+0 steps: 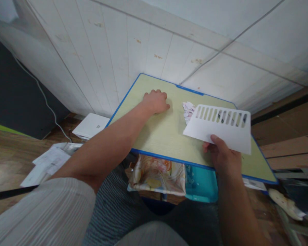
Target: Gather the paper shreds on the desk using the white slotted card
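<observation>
My right hand (pixel 224 155) grips the lower edge of a white slotted sheet (pixel 218 131), thumb on top and fingers beneath. The sheet is stiff and flat, with a row of slanted slots along its far side, and is tilted above the table. Just left of it, partly covered by it, lies a small pile of pale torn-looking scraps (pixel 188 111). My left hand (pixel 156 101) is palm down on the left part of the table, its fingers curled under. Whatever may be beneath those fingers is hidden.
The small pale-green table (pixel 166 136) has a blue rim and stands against a white panelled wall (pixel 149 44). Below its near edge are a patterned cloth (pixel 159 174) and a turquoise tray (pixel 204 184). A white box (pixel 91 125) and papers (pixel 48 164) lie on the left floor.
</observation>
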The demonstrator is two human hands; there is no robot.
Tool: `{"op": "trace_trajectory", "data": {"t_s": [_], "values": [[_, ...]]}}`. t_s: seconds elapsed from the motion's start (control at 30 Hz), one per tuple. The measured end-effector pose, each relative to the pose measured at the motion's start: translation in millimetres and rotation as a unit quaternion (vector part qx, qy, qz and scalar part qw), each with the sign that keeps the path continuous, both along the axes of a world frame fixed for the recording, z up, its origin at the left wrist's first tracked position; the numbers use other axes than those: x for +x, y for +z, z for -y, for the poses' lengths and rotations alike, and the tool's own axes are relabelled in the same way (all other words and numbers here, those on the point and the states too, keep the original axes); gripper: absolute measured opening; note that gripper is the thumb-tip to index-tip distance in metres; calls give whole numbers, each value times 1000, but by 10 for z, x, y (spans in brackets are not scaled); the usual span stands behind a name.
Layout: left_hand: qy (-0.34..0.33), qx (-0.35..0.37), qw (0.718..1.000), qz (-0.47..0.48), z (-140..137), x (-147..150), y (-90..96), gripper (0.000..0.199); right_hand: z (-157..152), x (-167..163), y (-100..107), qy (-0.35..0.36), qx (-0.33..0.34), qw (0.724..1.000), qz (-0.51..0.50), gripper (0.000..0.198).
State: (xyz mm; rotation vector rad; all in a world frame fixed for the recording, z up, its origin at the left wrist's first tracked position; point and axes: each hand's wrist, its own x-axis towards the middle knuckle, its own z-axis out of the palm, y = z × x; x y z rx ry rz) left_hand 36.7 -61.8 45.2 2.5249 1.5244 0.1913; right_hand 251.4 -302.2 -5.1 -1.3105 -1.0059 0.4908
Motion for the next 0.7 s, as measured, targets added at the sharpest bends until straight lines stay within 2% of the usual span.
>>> {"op": "trace_trajectory", "data": {"t_s": [0.1, 0.23, 0.47, 0.7], "values": [[1, -3, 1000, 0, 17, -3, 18, 67, -86, -85, 17, -94, 38, 991, -89, 27], [3, -5, 1000, -1, 26, -7, 25, 67, -113, -97, 27, -130, 22, 986, -97, 39], [0, -5, 1000, 3, 6, 1, 10, 67, -44, -7, -47, -122, -33, 992, -21, 26], [0, -2, 1000, 4, -10, 4, -3, 66, -3, 1, -47, -78, -39, 996, 6, 19]]}}
